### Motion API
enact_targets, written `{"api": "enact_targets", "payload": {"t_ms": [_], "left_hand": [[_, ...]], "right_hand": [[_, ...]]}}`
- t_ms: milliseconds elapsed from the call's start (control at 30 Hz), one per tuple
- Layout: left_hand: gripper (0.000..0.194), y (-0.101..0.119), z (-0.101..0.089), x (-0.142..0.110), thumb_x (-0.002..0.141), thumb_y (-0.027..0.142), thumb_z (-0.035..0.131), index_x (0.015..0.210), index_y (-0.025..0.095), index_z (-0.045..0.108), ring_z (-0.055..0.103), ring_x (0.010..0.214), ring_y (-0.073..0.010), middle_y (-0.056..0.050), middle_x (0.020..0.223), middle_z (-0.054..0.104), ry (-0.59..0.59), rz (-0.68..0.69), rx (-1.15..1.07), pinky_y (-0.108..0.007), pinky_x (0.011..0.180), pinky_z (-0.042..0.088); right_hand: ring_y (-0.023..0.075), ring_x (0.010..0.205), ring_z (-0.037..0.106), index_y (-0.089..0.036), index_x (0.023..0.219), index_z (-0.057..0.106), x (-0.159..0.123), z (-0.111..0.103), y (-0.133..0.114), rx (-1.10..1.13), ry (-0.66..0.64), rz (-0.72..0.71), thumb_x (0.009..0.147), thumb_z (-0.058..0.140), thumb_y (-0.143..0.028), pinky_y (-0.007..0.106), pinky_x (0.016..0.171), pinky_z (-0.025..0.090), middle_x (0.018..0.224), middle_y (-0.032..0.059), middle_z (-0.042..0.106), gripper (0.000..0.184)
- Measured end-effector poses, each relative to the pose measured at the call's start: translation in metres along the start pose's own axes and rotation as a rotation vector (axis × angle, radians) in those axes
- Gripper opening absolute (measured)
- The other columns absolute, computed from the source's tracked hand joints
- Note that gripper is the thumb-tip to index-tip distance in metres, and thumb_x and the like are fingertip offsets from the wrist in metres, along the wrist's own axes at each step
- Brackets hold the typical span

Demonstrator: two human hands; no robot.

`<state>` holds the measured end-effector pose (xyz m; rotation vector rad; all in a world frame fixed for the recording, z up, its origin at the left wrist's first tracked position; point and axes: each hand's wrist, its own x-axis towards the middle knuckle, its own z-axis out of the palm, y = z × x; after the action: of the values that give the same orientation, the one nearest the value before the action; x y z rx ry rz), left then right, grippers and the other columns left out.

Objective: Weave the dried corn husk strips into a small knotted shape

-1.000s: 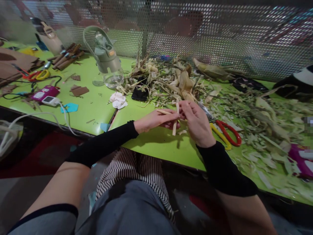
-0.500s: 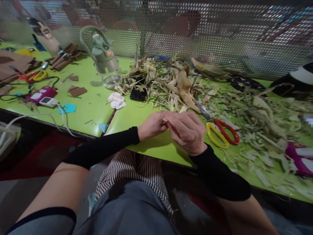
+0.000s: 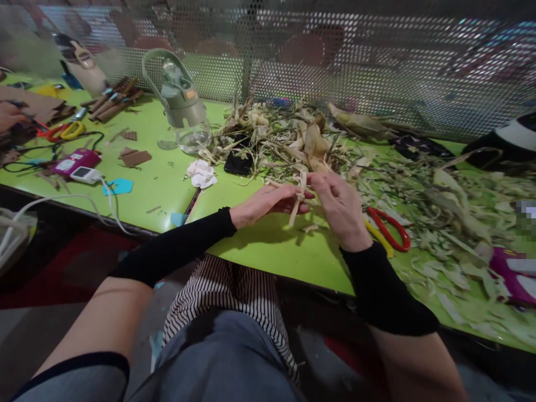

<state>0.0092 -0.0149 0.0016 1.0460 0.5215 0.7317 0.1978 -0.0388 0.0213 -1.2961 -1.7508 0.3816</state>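
Pinching a husk strip (image 3: 298, 196) between them above the surface's (image 3: 268, 251) near edge, left hand (image 3: 268, 204) and right hand (image 3: 341, 206) keep it taut, scissors (image 3: 389, 231) just beside.

The counter (image 3: 259, 251) is bright green. Just past the left grip (image 3: 268, 202) and right grip (image 3: 340, 207) lies a big heap of dry husks (image 3: 293, 139), and a black phone (image 3: 238, 162) sits at its edge. Right beside the right grip lie scissors (image 3: 389, 230) with red and yellow handles. More husk bits (image 3: 439, 223) cover the counter beyond the right grip. Near the left grip is a crumpled white tissue (image 3: 201, 173). Farther off that way stand a clear jug (image 3: 184, 106), a blue paper scrap (image 3: 119, 186), a pink box (image 3: 76, 162) and brown sticks (image 3: 111, 100).
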Motion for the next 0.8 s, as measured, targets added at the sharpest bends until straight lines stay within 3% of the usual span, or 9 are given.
{"api": "enact_targets", "payload": {"t_ms": [67,200,400,500,600,667,800], "left_hand": [[0.023,0.000,0.002,0.000,0.099,0.035,0.066,0.099,0.013,0.074,0.075,0.092,-0.0160,-0.009,0.103,0.078,0.005,0.002,0.009,-0.036,0.100,0.059],[0.033,-0.002,0.004,0.002,0.098,0.045,0.069,0.100,0.012,0.074,0.074,0.087,-0.0160,-0.008,0.091,0.076,0.001,-0.031,0.052,-0.036,0.096,0.060],[0.044,0.012,-0.007,-0.006,0.094,0.046,0.073,0.127,0.016,0.068,0.073,0.085,-0.0129,-0.007,0.099,0.078,0.082,0.004,0.133,-0.031,0.090,0.059],[0.046,0.021,-0.016,-0.009,0.095,0.055,0.068,0.121,0.017,0.069,0.074,0.087,-0.0133,-0.009,0.109,0.078,0.120,0.002,0.186,-0.029,0.087,0.058],[0.037,0.020,-0.021,-0.008,0.092,0.049,0.074,0.103,0.013,0.070,0.070,0.081,-0.0108,-0.009,0.102,0.078,-0.012,-0.059,0.278,-0.029,0.085,0.055],[0.031,0.015,-0.020,-0.006,0.092,0.041,0.077,0.101,0.013,0.066,0.068,0.077,-0.0098,-0.007,0.094,0.077,-0.103,-0.053,0.307,-0.029,0.083,0.054],[0.027,0.006,-0.013,-0.003,0.096,0.032,0.073,0.112,0.017,0.058,0.073,0.091,-0.0135,-0.005,0.095,0.075,-0.042,0.128,0.300,-0.031,0.090,0.056]], "right_hand": [[0.0217,0.084,0.070,-0.024,0.093,0.076,0.000,0.003,0.001,0.123,-0.089,0.064,0.095,0.066,-0.060,0.037,0.075,0.056,0.093,0.0055,0.076,0.037],[0.0181,0.071,0.066,-0.024,0.089,0.073,-0.003,0.008,-0.003,0.253,-0.059,0.124,0.094,0.071,-0.052,0.033,0.068,0.056,0.077,0.0007,0.069,0.028],[0.0168,0.072,0.064,-0.025,0.088,0.069,0.000,0.003,0.000,0.159,0.038,0.101,0.097,0.067,-0.048,0.031,0.068,0.053,0.084,0.0017,0.072,0.025],[0.0172,0.069,0.061,-0.026,0.089,0.071,0.001,0.001,0.005,0.092,-0.019,0.042,0.097,0.067,-0.048,0.031,0.063,0.050,0.078,0.0008,0.070,0.025],[0.0196,0.076,0.067,-0.027,0.089,0.075,0.002,0.003,0.006,0.079,-0.130,-0.061,0.097,0.067,-0.048,0.035,0.072,0.054,0.083,0.0016,0.074,0.024],[0.0211,0.081,0.069,-0.027,0.089,0.076,0.001,0.006,0.004,0.082,-0.174,-0.113,0.097,0.066,-0.048,0.037,0.077,0.056,0.087,0.0026,0.076,0.025],[0.0209,0.081,0.069,-0.026,0.102,0.074,0.000,0.004,0.002,0.058,-0.055,-0.045,0.097,0.065,-0.059,0.036,0.072,0.055,0.094,0.0048,0.077,0.034]]}}
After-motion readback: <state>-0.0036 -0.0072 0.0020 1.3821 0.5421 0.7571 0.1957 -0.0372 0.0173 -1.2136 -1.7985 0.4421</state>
